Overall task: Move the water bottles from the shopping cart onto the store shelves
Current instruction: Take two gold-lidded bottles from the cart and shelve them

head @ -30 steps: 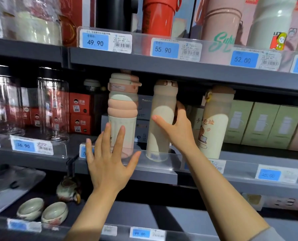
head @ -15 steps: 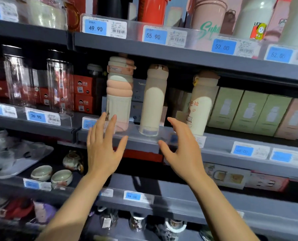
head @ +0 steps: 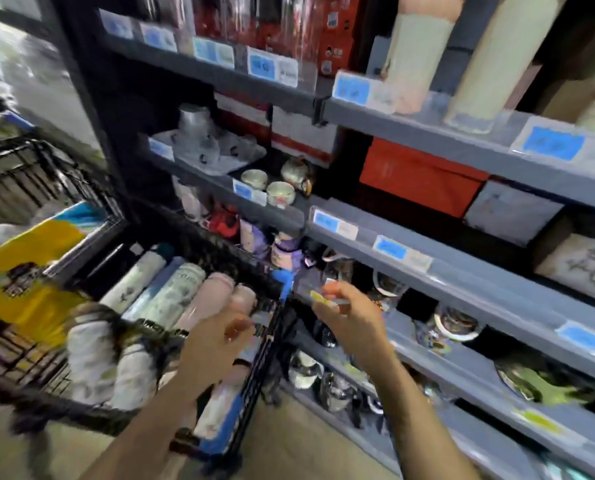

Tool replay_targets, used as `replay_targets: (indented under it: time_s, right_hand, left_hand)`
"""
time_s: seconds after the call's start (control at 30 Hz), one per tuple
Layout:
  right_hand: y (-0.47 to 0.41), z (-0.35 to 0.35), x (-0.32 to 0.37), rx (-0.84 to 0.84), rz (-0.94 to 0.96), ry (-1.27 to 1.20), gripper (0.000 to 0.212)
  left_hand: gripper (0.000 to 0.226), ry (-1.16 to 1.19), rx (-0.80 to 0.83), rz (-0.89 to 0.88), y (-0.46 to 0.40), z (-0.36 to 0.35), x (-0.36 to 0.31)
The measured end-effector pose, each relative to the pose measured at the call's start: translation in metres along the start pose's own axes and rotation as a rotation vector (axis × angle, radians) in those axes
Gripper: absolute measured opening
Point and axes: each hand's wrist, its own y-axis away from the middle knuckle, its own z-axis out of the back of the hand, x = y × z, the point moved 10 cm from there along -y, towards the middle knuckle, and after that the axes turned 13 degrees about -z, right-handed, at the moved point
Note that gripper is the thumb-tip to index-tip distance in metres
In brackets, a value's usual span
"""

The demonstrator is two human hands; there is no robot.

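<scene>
hovering: left hand (head: 216, 344) over cart bottles (head: 171, 299); labels blurred

Several water bottles (head: 181, 299), white, blue-patterned and pink, lie on their sides in the black wire shopping cart (head: 254, 375) at lower left; two cream bottles (head: 490, 60) stand on the grey shelf (head: 427, 133) at upper right.

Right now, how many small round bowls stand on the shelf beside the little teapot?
2. The left bowl stands beside the teapot; the right bowl stands just below it in the picture, by the shelf edge. Others may be hidden behind.
</scene>
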Motion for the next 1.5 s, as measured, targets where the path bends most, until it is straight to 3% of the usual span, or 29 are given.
replay_targets:
  time_s: [0.2, 0.37, 0.47, 0.6, 0.73, 0.83, 1.0, 1.07, 1.13, 1.37, 1.5]
  right_hand:
    - [-0.001, -0.090, -0.029, 0.188, -0.166, 0.051, 0.036]
    - [-0.020, -0.167, -0.036, 0.233, -0.256, 0.064, 0.043]
    - [-0.036, -0.213, -0.045, 0.265, -0.382, 0.103, 0.056]
    - [-0.052, -0.250, -0.063, 0.231, -0.495, 0.106, 0.054]
    - [-0.065, -0.263, -0.063, 0.190, -0.584, 0.071, 0.073]
    - [-0.079, -0.272, -0.067, 0.140, -0.653, 0.066, 0.069]
    - [-0.111, -0.297, -0.070, 0.125, -0.754, 0.076, 0.081]
    - [-0.126, -0.309, -0.068, 0.133, -0.763, 0.102, 0.086]
    - [-0.138, -0.320, -0.070, 0.145, -0.809, 0.220, 0.094]
    - [-0.149, -0.333, -0.062, 0.052, -0.847, 0.362, 0.126]
    - [-0.150, -0.335, -0.059, 0.005, -0.867, 0.374, 0.121]
  left_hand:
    - [0.016, -0.145, -0.068, 0.256, 0.033, 0.052, 0.083]
    - [0.043, -0.131, -0.059, 0.379, 0.015, 0.094, 0.148]
    - [0.062, -0.142, 0.004, 0.433, -0.012, 0.103, 0.195]
    - [0.083, -0.214, 0.156, 0.433, -0.056, 0.081, 0.239]
    - [0.090, -0.121, 0.239, 0.438, -0.081, 0.053, 0.276]
    - [0.098, -0.079, 0.247, 0.450, -0.083, 0.046, 0.285]
    - [0.098, 0.043, 0.183, 0.477, -0.080, 0.048, 0.284]
    - [0.088, 0.086, 0.157, 0.450, -0.077, 0.056, 0.281]
    - [0.077, 0.087, 0.126, 0.421, -0.073, 0.073, 0.276]
    - [0.088, 0.093, -0.017, 0.321, -0.063, 0.131, 0.264]
    - [0.090, 0.176, -0.079, 0.371, -0.050, 0.150, 0.269]
